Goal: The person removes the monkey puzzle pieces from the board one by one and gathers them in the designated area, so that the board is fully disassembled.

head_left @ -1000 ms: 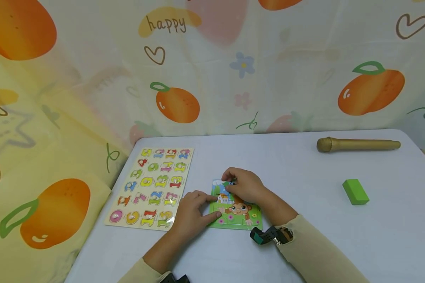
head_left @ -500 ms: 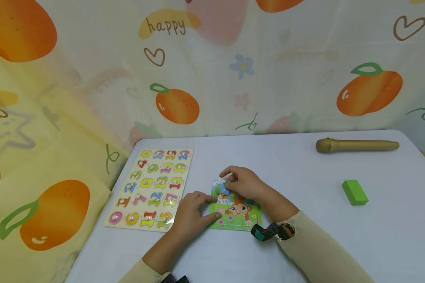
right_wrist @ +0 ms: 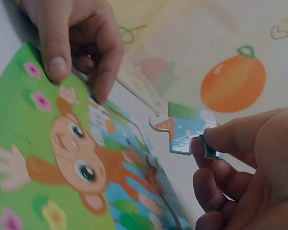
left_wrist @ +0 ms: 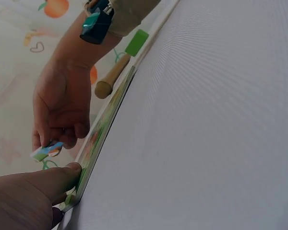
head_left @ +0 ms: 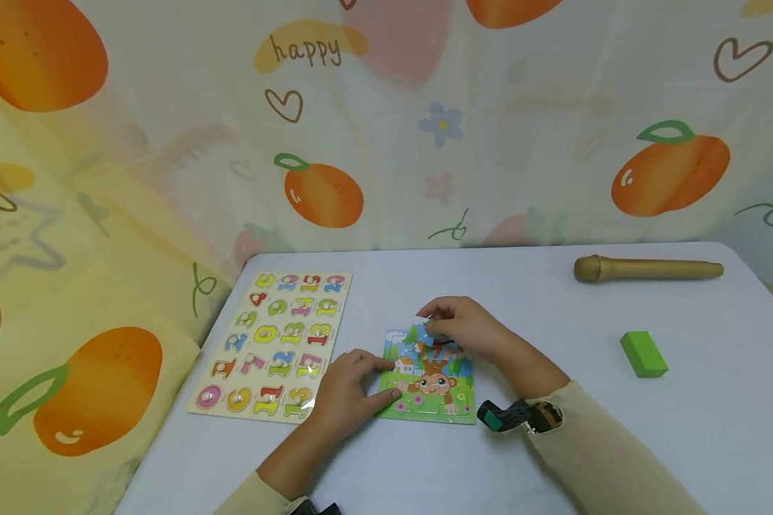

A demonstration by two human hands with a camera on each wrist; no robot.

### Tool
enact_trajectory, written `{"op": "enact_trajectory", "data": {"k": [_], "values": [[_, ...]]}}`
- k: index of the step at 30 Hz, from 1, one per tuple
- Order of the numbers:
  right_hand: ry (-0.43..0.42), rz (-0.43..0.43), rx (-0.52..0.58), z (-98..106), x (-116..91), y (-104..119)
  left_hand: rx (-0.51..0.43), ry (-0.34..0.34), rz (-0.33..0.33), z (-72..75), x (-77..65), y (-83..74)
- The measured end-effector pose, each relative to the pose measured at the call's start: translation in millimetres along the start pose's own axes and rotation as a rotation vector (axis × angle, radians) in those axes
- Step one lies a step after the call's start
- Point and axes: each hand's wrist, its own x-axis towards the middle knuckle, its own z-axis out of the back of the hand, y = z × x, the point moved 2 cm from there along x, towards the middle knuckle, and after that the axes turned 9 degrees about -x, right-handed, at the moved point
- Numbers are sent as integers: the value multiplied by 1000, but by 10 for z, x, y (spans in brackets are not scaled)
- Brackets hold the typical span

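Observation:
A jigsaw puzzle (head_left: 428, 411) of a monkey on green grass lies on the white table. My right hand (head_left: 467, 325) pinches a jigsaw piece (right_wrist: 185, 122), blue and green with a bit of orange, between thumb and fingers. The piece is raised over the upper part of the puzzle, tilted, its knob pointing away from the hand in the right wrist view. My left hand (head_left: 354, 386) rests at the puzzle's left side, thumb and index finger extended onto its edge. In the left wrist view, the left thumb (left_wrist: 62, 179) lies on the puzzle's surface.
Left of the puzzle lies a number board (head_left: 267, 343) with colourful knobbed digits, partly behind the left hand. A green block (head_left: 644, 354) sits to the right. A brown stick with a rounded head (head_left: 650, 269) lies at the back right, before a fruit-patterned cloth (head_left: 373, 129).
My right hand has lifted the jigsaw piece off the upper part of the puzzle and shifted slightly right, tilting the piece. The left hand stays in place.

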Motion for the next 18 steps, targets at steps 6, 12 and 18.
{"op": "enact_trajectory", "data": {"k": [6,12,18], "values": [[-35,-14,-41,155,-29,-109,1,-2,-1,11,2,-7],[-14,-27,-55,296,-109,-217,-3,4,16,15,-4,-10],[-1,-66,-105,460,-204,-348,1,-5,14,-17,-14,-13]]}}
